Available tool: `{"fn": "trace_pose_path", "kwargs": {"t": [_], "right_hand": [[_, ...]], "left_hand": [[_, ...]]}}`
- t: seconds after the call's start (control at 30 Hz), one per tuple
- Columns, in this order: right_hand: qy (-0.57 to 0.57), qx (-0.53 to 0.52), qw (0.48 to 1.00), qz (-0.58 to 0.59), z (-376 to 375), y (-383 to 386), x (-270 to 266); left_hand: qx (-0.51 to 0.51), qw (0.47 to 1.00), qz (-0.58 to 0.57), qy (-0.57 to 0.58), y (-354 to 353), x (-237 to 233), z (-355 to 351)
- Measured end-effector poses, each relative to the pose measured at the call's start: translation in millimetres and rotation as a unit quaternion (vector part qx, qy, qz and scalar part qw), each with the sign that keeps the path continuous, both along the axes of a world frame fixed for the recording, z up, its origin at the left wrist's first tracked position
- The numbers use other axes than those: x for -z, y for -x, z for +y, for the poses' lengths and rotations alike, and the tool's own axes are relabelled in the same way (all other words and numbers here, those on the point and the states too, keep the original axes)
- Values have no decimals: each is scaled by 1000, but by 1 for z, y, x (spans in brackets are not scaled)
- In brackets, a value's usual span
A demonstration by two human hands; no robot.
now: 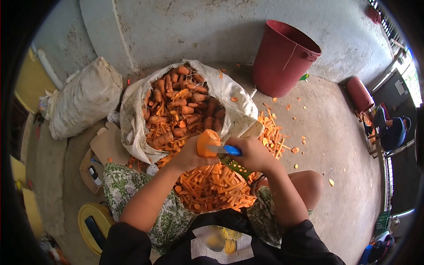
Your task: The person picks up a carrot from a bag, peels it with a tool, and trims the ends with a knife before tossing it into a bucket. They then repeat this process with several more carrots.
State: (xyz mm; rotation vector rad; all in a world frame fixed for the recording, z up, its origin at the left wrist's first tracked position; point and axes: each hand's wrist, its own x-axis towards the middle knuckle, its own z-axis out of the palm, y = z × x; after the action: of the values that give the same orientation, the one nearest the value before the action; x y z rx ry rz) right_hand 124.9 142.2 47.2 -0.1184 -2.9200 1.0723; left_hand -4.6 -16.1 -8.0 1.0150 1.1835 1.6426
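My left hand is closed around a thick peeled carrot, its bright orange end pointing away from me. In my right hand is a knife with a blue handle; its grey blade lies against the carrot's side. Below both hands, a heap of carrot peelings and strips fills a container between my legs, and part of its green perforated side shows. Just beyond my hands, an open white sack holds many unpeeled carrots mixed with peelings.
A tall red bin stands by the wall. At left are a full white sack, an opened cardboard box and a yellow lid with a phone. Peelings litter the floor. Another person sits at far right.
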Motion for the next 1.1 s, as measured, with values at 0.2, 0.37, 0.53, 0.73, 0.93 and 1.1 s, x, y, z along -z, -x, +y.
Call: {"fn": "trace_pose_path", "kwargs": {"t": [0.2,0.37,0.53,0.73,0.93,1.1], "right_hand": [[-20,-20,1000,13,2,-2,7],[10,-39,999,37,4,0,24],[-4,51,998,45,1,7,37],[-23,213,965,-154,57,25,147],[123,276,938,-168,47,29,136],[561,174,808,-44,30,24,84]], "left_hand": [[0,998,57,7,-12,-15,-1],[9,994,110,17,-13,-17,0],[-1,980,195,44,-11,-20,0],[126,926,351,-59,-65,-32,6],[11,955,296,-30,-18,-15,5],[-52,955,271,-105,-9,0,16]]}}
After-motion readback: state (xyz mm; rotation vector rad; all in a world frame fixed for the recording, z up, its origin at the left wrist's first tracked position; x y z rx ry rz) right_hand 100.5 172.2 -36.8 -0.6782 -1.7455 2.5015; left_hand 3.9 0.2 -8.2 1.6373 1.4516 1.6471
